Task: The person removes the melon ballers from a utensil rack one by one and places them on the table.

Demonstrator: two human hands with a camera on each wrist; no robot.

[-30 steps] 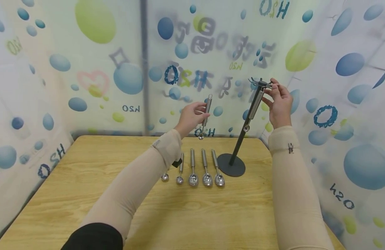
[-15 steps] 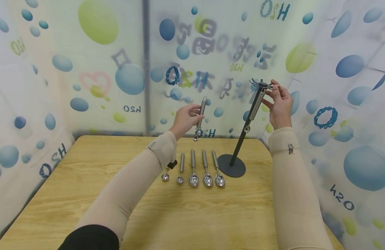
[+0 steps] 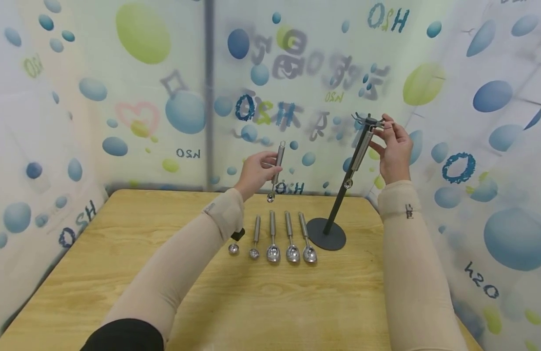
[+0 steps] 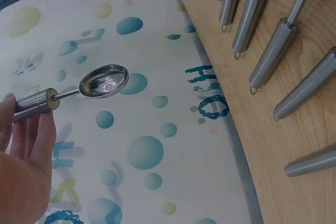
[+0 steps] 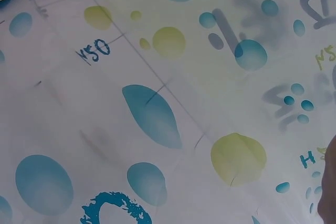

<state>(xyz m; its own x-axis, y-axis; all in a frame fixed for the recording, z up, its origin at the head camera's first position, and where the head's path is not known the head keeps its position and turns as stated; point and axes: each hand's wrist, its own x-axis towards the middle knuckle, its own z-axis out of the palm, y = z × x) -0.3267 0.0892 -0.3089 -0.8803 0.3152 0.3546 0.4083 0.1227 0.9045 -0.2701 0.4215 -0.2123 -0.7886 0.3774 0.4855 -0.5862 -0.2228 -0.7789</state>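
My left hand [image 3: 258,170] pinches a steel melon baller [image 3: 279,155] by its handle, above the table's far side. In the left wrist view the bowl of this melon baller [image 4: 104,81] is round with a small hole in its centre. At the top of a dark hook stand [image 3: 336,207], my right hand [image 3: 395,148] grips one of the hooks with fingers and thumb. Another melon baller [image 3: 361,152] hangs from the stand beside that hand, bowl down. The right wrist view shows only a sliver of the hand, not its grip.
On the wooden table [image 3: 134,243] lie several steel scoops in a row, such as a larger scoop [image 3: 273,251] and a small one [image 3: 254,252]. The leftmost scoop [image 3: 233,248] is partly hidden by my left wrist. Patterned curtains [image 3: 143,126] enclose the table.
My left hand has moved left and slightly down with the melon baller, away from the stand. The right hand keeps its place at the hooks.
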